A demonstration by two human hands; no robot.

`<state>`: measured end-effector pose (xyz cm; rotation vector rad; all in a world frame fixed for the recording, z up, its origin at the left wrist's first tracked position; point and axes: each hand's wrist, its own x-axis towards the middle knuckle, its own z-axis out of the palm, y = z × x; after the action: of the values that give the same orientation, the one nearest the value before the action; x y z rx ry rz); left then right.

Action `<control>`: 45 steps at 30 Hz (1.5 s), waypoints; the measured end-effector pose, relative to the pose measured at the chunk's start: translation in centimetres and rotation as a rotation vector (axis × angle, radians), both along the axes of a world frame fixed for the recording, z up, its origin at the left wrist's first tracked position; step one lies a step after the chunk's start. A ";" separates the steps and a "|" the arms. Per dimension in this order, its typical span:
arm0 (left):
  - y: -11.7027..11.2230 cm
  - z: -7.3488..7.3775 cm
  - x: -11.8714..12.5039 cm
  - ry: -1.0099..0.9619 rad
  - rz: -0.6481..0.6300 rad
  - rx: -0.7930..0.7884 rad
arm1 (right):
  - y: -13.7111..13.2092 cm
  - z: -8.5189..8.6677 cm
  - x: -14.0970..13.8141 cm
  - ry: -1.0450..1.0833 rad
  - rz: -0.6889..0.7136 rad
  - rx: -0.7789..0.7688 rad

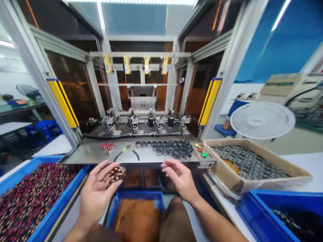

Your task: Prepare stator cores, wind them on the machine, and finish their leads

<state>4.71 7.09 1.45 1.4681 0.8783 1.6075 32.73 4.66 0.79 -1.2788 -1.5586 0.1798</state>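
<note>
My left hand (97,188) is closed around a small round motor stator with copper windings (116,174), held in front of the metal table's edge. My right hand (180,176) hangs before the same edge with its fingers loosely bent and apart, and nothing shows in it. Just beyond the right hand stand rows of dark round parts (173,148) on the metal table (88,153). Pliers with yellow-green and black handles (127,153) lie spread on the tabletop between the hands. Left of the pliers sits a small group of red and copper stators (108,148).
A blue bin (32,235) full of red and copper parts stands left. To the right are a carton (252,181) of dark parts, a blue crate (244,208) and a white fan (262,120). Coloured buttons (200,150) and machine fixtures (135,122) line the table.
</note>
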 end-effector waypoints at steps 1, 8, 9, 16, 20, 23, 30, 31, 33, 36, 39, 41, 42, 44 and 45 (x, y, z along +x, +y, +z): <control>-1.4 -0.1 1.2 0.027 0.003 0.034 | -0.8 0.8 -2.2 0.193 0.238 -0.169; -5.7 -2.2 3.1 0.102 -0.123 0.155 | -2.9 2.5 -8.7 0.745 0.671 -0.671; -5.8 -2.3 3.0 0.084 -0.130 0.140 | -2.9 2.2 -8.8 0.760 0.692 -0.696; -5.6 -1.8 2.2 -0.065 -0.204 0.001 | -1.3 0.1 -5.8 0.716 1.098 -0.844; -5.6 -2.2 1.7 -0.060 -0.191 0.027 | -1.6 -2.2 -4.6 0.607 1.266 -1.013; -5.4 -2.8 1.8 -0.015 -0.111 0.112 | -3.3 -3.6 -7.0 0.935 1.071 -1.061; -5.3 -3.0 2.3 0.074 -0.093 0.089 | -6.0 -3.8 -11.2 1.215 0.864 -1.058; -5.3 -2.9 2.3 0.070 -0.099 0.076 | -6.2 -3.9 -10.9 1.194 0.869 -1.080; -5.3 -2.7 2.1 0.061 -0.117 0.033 | -6.3 -4.1 -10.1 1.139 0.905 -1.135; -5.3 -2.6 1.7 0.037 -0.171 -0.066 | -5.7 -4.2 -8.4 1.067 0.961 -1.168; -5.6 -2.6 1.3 0.054 -0.255 -0.100 | -4.5 -3.3 -6.8 1.042 0.894 -1.004; -5.8 -2.7 1.4 0.100 -0.327 -0.102 | -3.9 -2.2 -6.3 1.009 0.829 -0.913; -5.9 -2.7 1.5 0.116 -0.354 -0.106 | -3.7 -1.6 -6.2 0.979 0.806 -0.900; -6.0 -2.9 1.9 0.103 -0.373 -0.128 | -3.7 -0.5 -6.5 0.916 0.777 -0.927; -6.0 -3.0 2.2 0.074 -0.366 -0.141 | -3.8 -0.2 -6.6 0.896 0.766 -0.942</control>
<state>6.89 1.05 -1.51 1.4949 0.6990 1.2057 26.09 0.90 0.59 -0.9106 -1.0491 1.8651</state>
